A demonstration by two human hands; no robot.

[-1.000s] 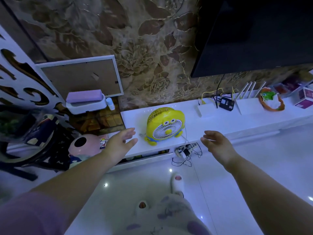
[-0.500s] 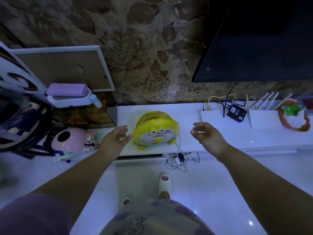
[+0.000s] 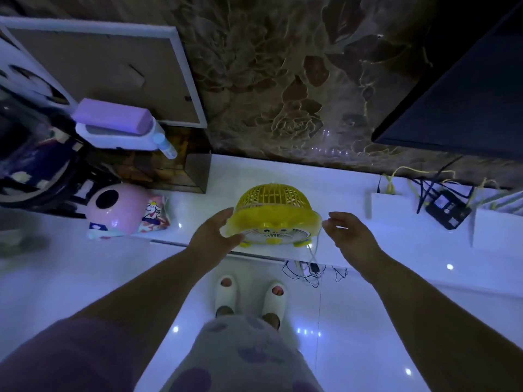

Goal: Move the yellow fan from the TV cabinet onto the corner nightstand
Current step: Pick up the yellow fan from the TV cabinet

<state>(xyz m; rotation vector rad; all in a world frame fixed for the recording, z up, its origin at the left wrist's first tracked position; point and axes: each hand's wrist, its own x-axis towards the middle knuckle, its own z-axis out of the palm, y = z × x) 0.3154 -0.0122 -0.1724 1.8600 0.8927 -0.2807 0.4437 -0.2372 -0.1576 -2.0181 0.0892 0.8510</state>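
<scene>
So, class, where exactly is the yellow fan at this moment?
In the head view the yellow fan stands near the front edge of the white TV cabinet, centre frame, between the open left hand and right hand.

— Where does the fan [image 3: 273,215] stand?

— On the TV cabinet [image 3: 348,190], near its front edge. The left hand [image 3: 216,236] is at its left side, the right hand [image 3: 349,236] just beside its right side, apart from it.

— What lies further right on the cabinet?

— A flat box [image 3: 392,207], then a small device [image 3: 447,209] with cables, below the TV [image 3: 467,108] on the wall.

— And to the left?

— The corner nightstand [image 3: 169,171], carrying a container [image 3: 119,135] with a block [image 3: 111,116] on it. A picture frame [image 3: 107,72] leans behind. A round toy [image 3: 114,212] sits before the nightstand.

— Below the fan?

— A cable tangle [image 3: 310,271] on the floor [image 3: 85,278], beyond the person's slippers [image 3: 249,294].
</scene>
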